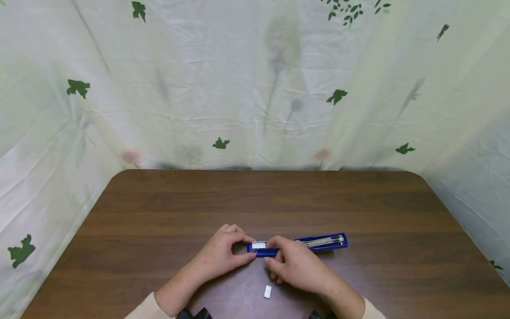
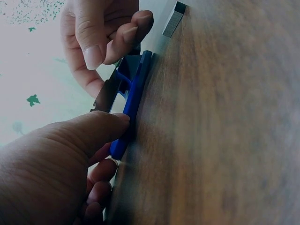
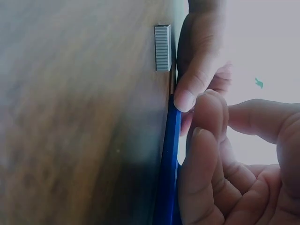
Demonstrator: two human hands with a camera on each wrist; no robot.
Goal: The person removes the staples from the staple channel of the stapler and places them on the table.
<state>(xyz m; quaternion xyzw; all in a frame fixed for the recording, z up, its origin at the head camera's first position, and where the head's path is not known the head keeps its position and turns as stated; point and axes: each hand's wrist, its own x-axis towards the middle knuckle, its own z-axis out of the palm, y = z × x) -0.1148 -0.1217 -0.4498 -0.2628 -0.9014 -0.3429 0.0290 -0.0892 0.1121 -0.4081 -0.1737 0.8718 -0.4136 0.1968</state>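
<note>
A blue stapler [image 1: 327, 241] lies opened out flat on the table, its metal staple channel showing. At its left end my left hand [image 1: 217, 253] pinches the blue base [image 2: 135, 101] between thumb and fingers. Over the middle of the stapler, my right hand [image 1: 298, 266] has its bent index finger on the metal channel, while the thumb stays apart and the other fingers curl loosely. I see nothing held in the right hand. A short strip of staples [image 1: 268, 292] lies on the table in front of the hands; its ridged side shows in the right wrist view.
The brown wooden table [image 1: 179, 199] extends beyond the hands and to both sides. A pale curtain [image 1: 239, 88] with leaf shapes hangs behind its far edge and along the sides.
</note>
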